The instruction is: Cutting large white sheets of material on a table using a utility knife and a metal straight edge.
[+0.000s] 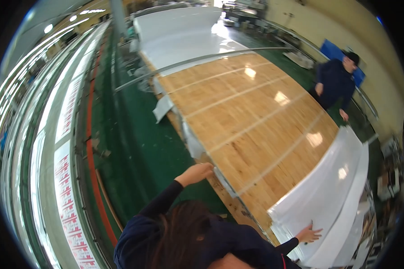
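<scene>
My right hand lies with fingers spread on a glossy white sheet, which covers the near right end of a long wooden-topped table. My left hand is closed at the table's left edge, beside a strip of white material hanging down the side. Whatever its fingers grip is too small to make out. Across the table a co-worker in dark clothes and a cap has one hand close to the far corner of the sheet.
Another large white sheet covers the table's far end, with a long thin bar spanning the table before it. To the left runs a green floor, then long benches with red-printed white strips. Equipment stands along the right wall.
</scene>
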Action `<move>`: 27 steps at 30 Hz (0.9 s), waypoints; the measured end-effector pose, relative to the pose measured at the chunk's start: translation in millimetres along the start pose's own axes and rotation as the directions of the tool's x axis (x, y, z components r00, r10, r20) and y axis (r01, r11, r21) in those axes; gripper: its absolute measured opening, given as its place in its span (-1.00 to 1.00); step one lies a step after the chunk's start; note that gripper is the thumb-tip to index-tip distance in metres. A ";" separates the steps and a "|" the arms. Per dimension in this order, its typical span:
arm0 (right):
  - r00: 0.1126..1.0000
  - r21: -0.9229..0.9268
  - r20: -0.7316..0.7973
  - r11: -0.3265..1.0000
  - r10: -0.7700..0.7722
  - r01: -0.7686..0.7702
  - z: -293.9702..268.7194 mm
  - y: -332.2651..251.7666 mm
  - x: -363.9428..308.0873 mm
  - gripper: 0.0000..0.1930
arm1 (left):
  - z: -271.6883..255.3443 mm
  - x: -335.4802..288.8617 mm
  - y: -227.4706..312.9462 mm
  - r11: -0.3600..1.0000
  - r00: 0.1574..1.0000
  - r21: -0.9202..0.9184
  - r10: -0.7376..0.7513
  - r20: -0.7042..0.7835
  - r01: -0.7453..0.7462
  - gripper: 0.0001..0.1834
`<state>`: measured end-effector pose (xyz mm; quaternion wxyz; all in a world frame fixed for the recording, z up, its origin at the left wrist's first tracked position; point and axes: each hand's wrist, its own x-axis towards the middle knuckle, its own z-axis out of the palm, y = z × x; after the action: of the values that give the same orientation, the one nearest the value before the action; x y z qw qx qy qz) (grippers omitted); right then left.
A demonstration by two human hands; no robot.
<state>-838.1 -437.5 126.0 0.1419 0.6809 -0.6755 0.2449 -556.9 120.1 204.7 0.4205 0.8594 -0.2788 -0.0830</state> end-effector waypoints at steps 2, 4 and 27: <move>0.995 0.278 -0.093 0.958 -0.045 0.070 -11.1 -42.8 -19.8 -0.42 | -56.9 -49.7 -41.4 0.990 0.975 -0.031 -0.140 -0.175 0.136 -0.74; 0.942 0.507 -0.290 0.807 -0.171 0.302 -32.5 -103.4 -63.1 -0.46 | -97.2 -104.4 -69.8 0.960 0.907 -0.058 -0.278 -0.315 0.274 -0.76; 0.017 0.976 0.071 0.073 -0.997 0.205 -140.3 -776.4 -596.1 -0.79 | -601.6 82.6 -91.6 -0.065 0.248 -0.568 0.855 -0.455 -0.820 -0.15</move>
<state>-70.4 179.5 37.7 -0.3938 0.9182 0.0149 0.0405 -223.9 526.7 522.4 0.6724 0.2482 -0.6937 0.0715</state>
